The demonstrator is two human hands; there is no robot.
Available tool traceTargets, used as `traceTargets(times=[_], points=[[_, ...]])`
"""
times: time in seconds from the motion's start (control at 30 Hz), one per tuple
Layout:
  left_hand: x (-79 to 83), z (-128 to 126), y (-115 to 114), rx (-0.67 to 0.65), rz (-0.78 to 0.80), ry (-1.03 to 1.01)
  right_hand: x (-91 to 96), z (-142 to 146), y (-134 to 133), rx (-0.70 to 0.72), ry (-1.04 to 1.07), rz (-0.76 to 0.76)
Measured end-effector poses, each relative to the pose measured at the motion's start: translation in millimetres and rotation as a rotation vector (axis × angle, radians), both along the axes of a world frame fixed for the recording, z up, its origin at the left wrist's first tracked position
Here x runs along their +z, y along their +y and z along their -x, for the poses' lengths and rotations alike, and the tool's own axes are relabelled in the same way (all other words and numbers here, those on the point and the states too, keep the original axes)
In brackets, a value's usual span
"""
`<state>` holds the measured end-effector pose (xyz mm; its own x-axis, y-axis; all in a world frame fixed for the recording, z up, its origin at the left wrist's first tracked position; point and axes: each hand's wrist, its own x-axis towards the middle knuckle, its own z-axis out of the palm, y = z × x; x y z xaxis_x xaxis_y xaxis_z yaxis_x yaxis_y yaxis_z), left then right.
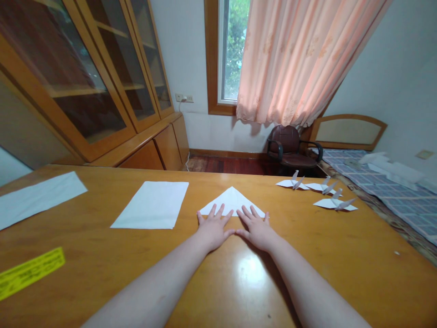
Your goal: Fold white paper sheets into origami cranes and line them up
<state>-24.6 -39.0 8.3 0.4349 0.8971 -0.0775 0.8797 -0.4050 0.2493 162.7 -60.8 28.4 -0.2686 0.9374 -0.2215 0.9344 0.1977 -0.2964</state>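
Note:
A white sheet folded into a triangle [232, 199] lies on the wooden table [102, 255], its point away from me. My left hand [213, 228] rests flat on its near left edge, fingers spread. My right hand [256, 228] lies flat on the near right edge, fingers spread too. The two thumbs nearly touch at the middle of the fold. Neither hand grips anything.
A flat white sheet [152, 205] lies left of the triangle, another sheet [34, 198] at the far left edge, and a yellow label [29, 271] near me. Three folded paper birds [321, 191] sit at the right. A chair [292, 148] and a bed [392, 187] stand beyond the table.

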Motion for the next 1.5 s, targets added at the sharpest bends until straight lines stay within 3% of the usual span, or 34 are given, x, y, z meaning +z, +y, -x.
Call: traceTargets(times=[0.2,0.4,0.5,0.67,0.9,1.13,1.5], points=[[2.1,2,0,0.068,0.016,0.032,-2.1,-1,1,-0.008,0.006,0.013],[-3.2,7,9,0.332,-0.048,0.099,-6.2,-1,1,-0.035,0.026,-0.032],[-4.7,13,20,0.377,-0.113,0.098,-7.6,-5,4,-0.056,0.071,-0.093],[0.9,22,32,0.317,-0.159,0.019,-12.8,-15,14,-0.117,0.152,-0.223],[3.2,22,33,0.283,-0.17,-0.057,-25.5,-24,24,-0.364,0.118,-0.307],[5.6,23,35,0.301,-0.139,-0.2,-21.8,-25,24,-0.397,0.14,-0.32],[8.1,27,35,0.194,-0.133,-0.346,-29.6,-34,28,-0.407,0.319,-0.422]])
